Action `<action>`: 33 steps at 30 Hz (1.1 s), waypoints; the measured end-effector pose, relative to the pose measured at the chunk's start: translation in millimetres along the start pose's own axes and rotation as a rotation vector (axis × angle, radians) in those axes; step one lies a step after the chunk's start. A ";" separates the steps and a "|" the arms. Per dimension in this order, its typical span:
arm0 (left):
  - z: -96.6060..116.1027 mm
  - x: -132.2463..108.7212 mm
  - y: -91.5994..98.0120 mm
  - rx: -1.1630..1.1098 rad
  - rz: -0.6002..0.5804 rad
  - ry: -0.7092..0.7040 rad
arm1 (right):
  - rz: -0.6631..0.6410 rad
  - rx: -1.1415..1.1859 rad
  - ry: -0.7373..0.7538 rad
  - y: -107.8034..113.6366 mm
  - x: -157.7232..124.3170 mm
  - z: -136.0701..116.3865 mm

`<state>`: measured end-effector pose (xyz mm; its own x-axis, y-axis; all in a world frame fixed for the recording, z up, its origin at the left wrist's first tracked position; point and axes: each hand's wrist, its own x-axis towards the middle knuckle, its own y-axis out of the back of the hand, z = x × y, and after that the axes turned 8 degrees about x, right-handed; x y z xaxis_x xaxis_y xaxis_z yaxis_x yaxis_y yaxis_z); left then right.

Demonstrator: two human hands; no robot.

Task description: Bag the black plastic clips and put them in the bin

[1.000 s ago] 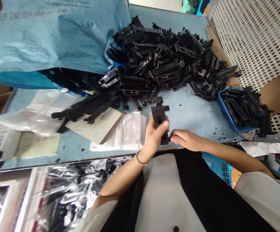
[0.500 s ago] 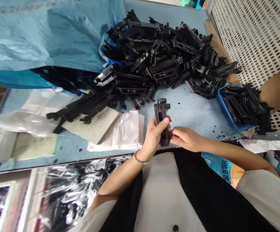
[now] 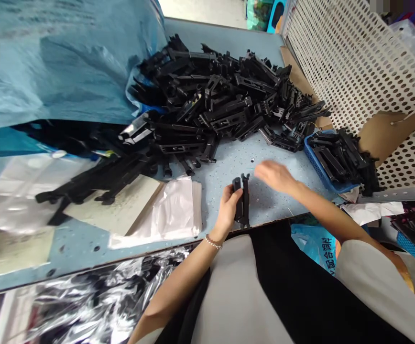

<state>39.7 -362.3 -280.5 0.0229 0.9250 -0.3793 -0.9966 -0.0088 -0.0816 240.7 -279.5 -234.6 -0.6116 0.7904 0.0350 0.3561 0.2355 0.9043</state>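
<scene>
My left hand [image 3: 227, 208] is closed around a black slotted plastic bracket [image 3: 242, 205], holding it upright near the table's front edge. The bracket is turned edge-on, so two long parallel parts show with a gap between them at the top. Just right of it and farther back, my right hand [image 3: 275, 176] is over the table, apart from the bracket. Motion smears its fingers, and I cannot make out anything in them. A large heap of similar black brackets [image 3: 225, 107] lies beyond both hands.
A blue basket [image 3: 324, 174] full of black parts stands at the right, beside a perforated white panel [image 3: 347, 62]. Clear plastic bags [image 3: 171, 208] and a piece of cardboard [image 3: 116, 205] lie left of my hands. A big blue sack [image 3: 57, 62] fills the far left.
My right hand has left the bracket and moved away to the right and back. The bracket in my left hand has turned from face-on to edge-on. The camera view has shifted.
</scene>
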 end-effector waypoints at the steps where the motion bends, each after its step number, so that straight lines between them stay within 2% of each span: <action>1: -9.6 6.5 -1.9 0.126 0.008 -0.055 | 0.063 -0.063 -0.200 8.1 9.6 19.8; 3: -24.9 17.0 -3.5 0.401 0.063 -0.253 | 0.154 -0.175 -0.494 19.7 24.4 54.9; 6: -35.7 26.5 3.2 0.687 0.126 -0.484 | 0.165 -0.276 -0.633 22.2 29.6 84.0; 9: -31.7 27.5 15.5 0.782 0.137 -0.564 | 0.134 -0.264 -0.663 17.2 18.4 85.5; 11: -21.9 24.6 18.6 0.751 0.157 -0.587 | 0.140 -0.109 -0.703 15.9 7.7 74.4; 13: -7.8 21.3 13.6 0.626 0.122 -0.569 | 0.171 0.146 -0.712 15.5 -2.5 53.4; 14: 0.3 20.2 8.3 0.523 0.069 -0.546 | 0.193 0.293 -0.673 15.0 -7.0 39.2; 16: 17.4 19.4 -4.2 0.273 -0.067 -0.479 | 0.216 0.562 -0.502 13.7 -14.7 6.9; 18: 33.9 18.4 -13.6 0.052 -0.147 -0.386 | 0.183 0.715 -0.300 13.8 -20.0 -23.1; 19: 41.4 17.0 -15.5 -0.022 -0.167 -0.329 | 0.193 0.713 -0.229 15.0 -21.5 -34.2; 21: 54.4 11.2 -13.0 -0.099 -0.223 -0.196 | 0.282 0.547 -0.133 19.8 -22.1 -45.6; 23: 64.0 2.1 -5.5 -0.124 -0.316 -0.080 | 0.373 0.278 -0.037 25.4 -19.2 -44.8; 25: 69.8 -7.9 1.2 -0.146 -0.376 -0.007 | 0.336 0.071 0.078 28.5 -13.2 -38.4; 28: 72.6 -18.9 3.8 -0.168 -0.364 0.034 | 0.206 0.022 0.154 26.4 -1.7 -32.8; 33: 66.8 -14.2 8.0 -0.153 -0.153 -0.025 | 0.100 0.456 -0.067 17.7 9.5 -49.3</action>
<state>26.1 -350.1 -214.1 0.1695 0.9290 -0.3290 -0.9579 0.0768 -0.2768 206.3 -295.7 -197.3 -0.5174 0.8528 0.0712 0.6940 0.3694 0.6180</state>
